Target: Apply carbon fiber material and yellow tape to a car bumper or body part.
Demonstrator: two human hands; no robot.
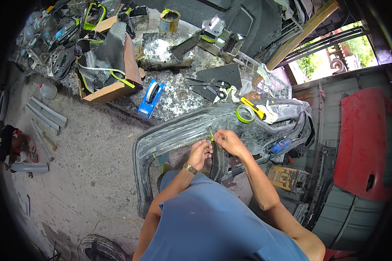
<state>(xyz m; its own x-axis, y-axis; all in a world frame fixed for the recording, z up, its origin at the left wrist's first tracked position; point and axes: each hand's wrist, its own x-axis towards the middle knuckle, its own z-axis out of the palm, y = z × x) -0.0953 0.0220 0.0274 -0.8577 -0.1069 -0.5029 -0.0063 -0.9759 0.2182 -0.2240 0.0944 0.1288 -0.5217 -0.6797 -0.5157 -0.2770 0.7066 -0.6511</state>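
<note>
A large grey, dusty car-panel mould [148, 140] lies in front of me, with black woven carbon-fibre cloth [178, 144] along its inner edge. Another strip of this cloth runs down the bar below my hands. My right hand [229, 141] pinches a short piece of yellow-green tape [211, 135] where the cloth strips meet. Close beside it, my left hand [199, 154] has its fingers curled together at the cloth; what they hold is hidden. A roll of yellow-green tape [239, 115] and a yellow utility knife [253, 108] rest on the mould beyond my right hand.
Black scissors [211, 85] and a blue tape dispenser [151, 99] lie on the stained workbench [170, 105]. A cardboard box [130, 65] holds carbon-fibre cloth. A blue-handled tool [281, 145] lies on the mould's right. A red car panel [365, 143] leans at the right wall.
</note>
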